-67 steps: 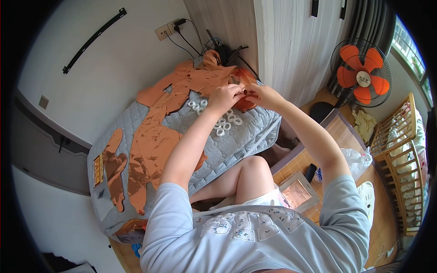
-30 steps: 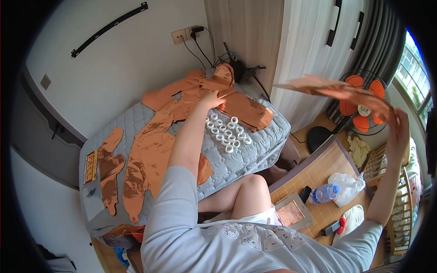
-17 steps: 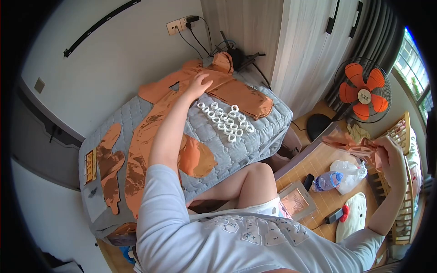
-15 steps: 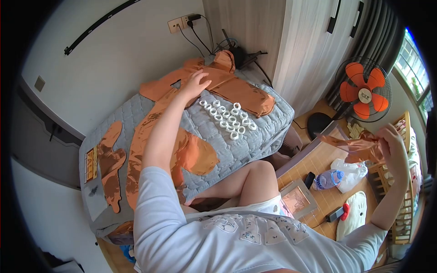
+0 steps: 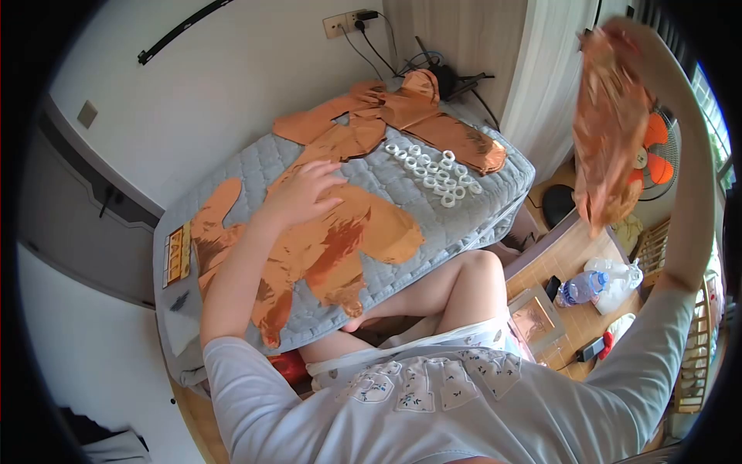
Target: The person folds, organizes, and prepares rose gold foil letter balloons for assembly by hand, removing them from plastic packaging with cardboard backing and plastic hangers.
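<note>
Flat, uninflated copper-coloured foil balloons (image 5: pixel 332 224) lie spread over the grey quilted mattress (image 5: pixel 371 174). My left hand (image 5: pixel 305 192) hovers over or rests on one of them, palm down with fingers apart; contact is hard to judge. Raised high on the right, my right hand (image 5: pixel 627 39) grips another crumpled foil balloon (image 5: pixel 607 131), which hangs down and is blurred by motion. Several small white rings or rolls (image 5: pixel 437 176) sit grouped on the mattress, past the balloons. Another foil balloon (image 5: pixel 452 139) lies folded along the far side.
An orange-bladed fan (image 5: pixel 657 155) stands behind the hanging foil. Below on the right are a plastic bottle (image 5: pixel 581 288), a white plastic bag (image 5: pixel 621 282) and a framed tray-like item (image 5: pixel 533 321). Cables and a black object (image 5: pixel 442 77) occupy the far corner.
My right hand has risen, lifting its foil balloon from low on the right to hang upright. My left hand has drawn back toward me over the nearer balloons. The view has shifted.
</note>
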The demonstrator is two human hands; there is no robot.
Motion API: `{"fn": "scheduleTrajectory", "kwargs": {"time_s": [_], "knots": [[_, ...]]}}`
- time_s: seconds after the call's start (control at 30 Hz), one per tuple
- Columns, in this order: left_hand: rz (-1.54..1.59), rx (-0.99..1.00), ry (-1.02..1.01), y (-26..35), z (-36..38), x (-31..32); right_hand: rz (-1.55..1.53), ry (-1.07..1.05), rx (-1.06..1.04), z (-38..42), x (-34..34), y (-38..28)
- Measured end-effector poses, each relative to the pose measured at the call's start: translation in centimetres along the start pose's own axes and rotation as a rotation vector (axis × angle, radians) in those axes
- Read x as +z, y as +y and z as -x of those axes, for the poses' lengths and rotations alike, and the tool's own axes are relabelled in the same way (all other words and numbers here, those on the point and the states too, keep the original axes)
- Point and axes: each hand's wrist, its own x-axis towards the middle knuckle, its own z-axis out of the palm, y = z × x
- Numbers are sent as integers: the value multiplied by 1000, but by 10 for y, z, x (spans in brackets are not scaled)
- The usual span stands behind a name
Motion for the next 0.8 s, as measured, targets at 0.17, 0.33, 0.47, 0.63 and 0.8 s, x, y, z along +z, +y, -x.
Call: {"fn": "scheduleTrajectory", "kwargs": {"time_s": [0.17,0.33,0.47,0.63,0.8], "knots": [[24,-159,66,-12,77,-14,329,518,-248,-89,7,-139],[173,-378,139,-5,136,-37,57,663,-853,-64,31,-300],[244,-493,295,-6,170,-30,24,796,-1248,9,122,-364],[226,-461,322,-24,185,-12,-221,335,-1224,98,254,-390],[386,-610,144,-42,172,13,-482,-51,-903,154,287,-395]]}}
